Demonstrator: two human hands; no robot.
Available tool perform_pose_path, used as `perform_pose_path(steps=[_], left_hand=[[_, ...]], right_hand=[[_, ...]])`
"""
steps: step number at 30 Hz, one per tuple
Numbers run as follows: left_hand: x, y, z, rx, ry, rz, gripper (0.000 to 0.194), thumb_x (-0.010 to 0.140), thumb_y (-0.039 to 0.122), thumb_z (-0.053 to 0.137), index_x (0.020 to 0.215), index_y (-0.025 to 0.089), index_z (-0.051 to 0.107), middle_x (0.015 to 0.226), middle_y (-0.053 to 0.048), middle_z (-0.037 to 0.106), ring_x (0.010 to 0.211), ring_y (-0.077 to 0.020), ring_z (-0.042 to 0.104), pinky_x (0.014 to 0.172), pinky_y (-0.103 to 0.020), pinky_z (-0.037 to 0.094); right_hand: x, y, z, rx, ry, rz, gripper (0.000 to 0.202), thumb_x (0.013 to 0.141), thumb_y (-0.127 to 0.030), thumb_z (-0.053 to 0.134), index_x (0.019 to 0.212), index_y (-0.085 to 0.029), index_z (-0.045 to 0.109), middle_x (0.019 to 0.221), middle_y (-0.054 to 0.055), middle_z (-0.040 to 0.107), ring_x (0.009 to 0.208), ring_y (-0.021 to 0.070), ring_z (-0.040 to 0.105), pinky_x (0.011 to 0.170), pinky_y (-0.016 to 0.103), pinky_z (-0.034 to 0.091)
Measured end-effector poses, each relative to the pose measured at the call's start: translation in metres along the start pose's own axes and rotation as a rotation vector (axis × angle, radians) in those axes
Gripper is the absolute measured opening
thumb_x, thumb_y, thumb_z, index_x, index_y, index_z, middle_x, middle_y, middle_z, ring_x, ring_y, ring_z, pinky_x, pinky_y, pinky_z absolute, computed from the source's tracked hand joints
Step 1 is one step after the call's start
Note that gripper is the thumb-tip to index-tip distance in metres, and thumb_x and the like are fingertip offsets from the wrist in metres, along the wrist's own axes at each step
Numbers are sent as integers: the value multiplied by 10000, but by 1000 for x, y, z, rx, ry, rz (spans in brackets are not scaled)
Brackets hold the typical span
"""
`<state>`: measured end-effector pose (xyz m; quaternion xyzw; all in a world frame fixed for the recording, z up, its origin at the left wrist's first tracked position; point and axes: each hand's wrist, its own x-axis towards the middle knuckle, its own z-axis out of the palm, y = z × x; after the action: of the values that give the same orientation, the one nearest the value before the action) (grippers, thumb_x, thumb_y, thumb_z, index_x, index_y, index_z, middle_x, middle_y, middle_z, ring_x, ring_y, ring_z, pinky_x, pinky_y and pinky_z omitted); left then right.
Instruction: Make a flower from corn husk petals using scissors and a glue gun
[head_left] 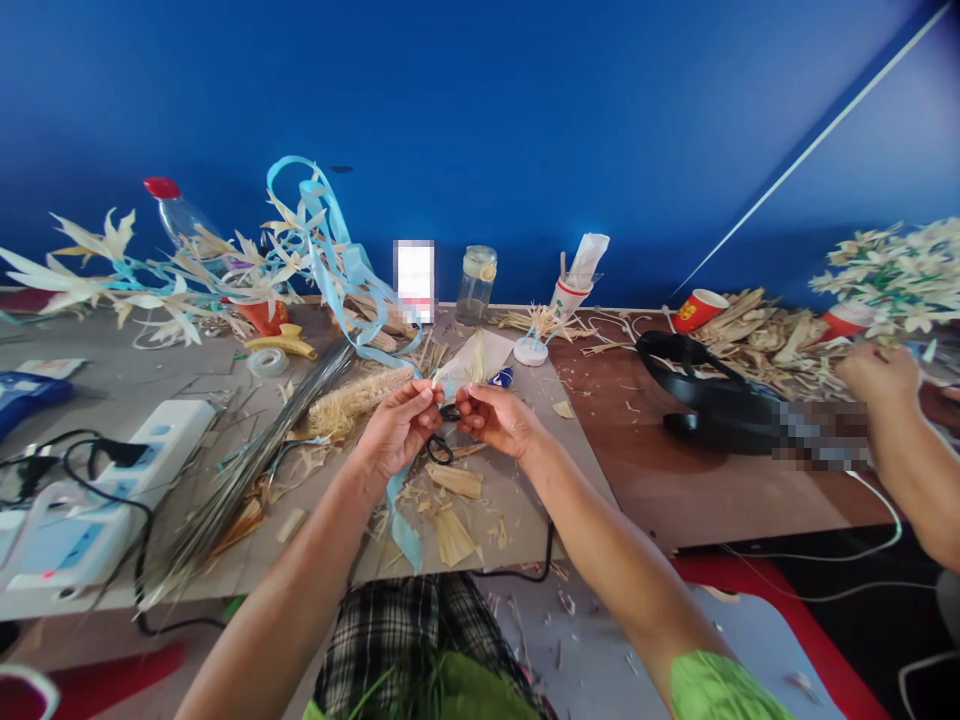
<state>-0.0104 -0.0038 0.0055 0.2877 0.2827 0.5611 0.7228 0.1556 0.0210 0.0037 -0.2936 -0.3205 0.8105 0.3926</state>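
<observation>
My left hand (405, 420) is closed in a pinch above the table, with a tiny pale tip showing between thumb and forefinger. What it holds is too small to name. Beside it, my right hand (499, 415) pinches the lower end of a pale corn husk piece (484, 358), which points up and away. Light blue ribbon (405, 535) hangs down below my left hand. A black cord loop (440, 450) lies under the hands, and dry husk scraps (453, 535) are scattered in front. To the left lies a corn cob (356, 402) beside a bundle of thin wires (262, 450).
A white power strip (161, 460) with black cables lies at left. Husk flowers (176, 300) stand behind it. At the back are a glass jar (475, 285) and a white cup (570, 298). Another person's hand (881, 375) is at right, near a black device (705, 400).
</observation>
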Motion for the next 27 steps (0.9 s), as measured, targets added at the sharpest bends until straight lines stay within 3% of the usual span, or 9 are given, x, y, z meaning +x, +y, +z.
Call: perform_pose_path(steps=[6,14,27], left_hand=[[-1,2,2,-8,-38,-31,110,704,149,690,761,112,605,698,-6,566,459,-14,386,466,-171,346],[1,-7,6,69,-44,-57,167,670,180,732,693,106,584,631,-4,567,456,-33,456,463,-165,356],[0,-12,7,150,-26,-99,226,618,217,775,675,112,583,567,6,580,437,-63,509,450,-173,370]], right_hand=[[-1,-1,3,-23,-31,-37,189,666,-288,717,717,-128,629,585,-28,556,455,48,402,487,209,330],[2,7,9,-85,37,-250,173,616,-229,760,704,-161,627,714,-14,622,613,80,531,513,202,332],[1,9,10,-133,-5,-194,251,606,-294,776,642,-160,566,610,-31,586,567,95,538,590,243,420]])
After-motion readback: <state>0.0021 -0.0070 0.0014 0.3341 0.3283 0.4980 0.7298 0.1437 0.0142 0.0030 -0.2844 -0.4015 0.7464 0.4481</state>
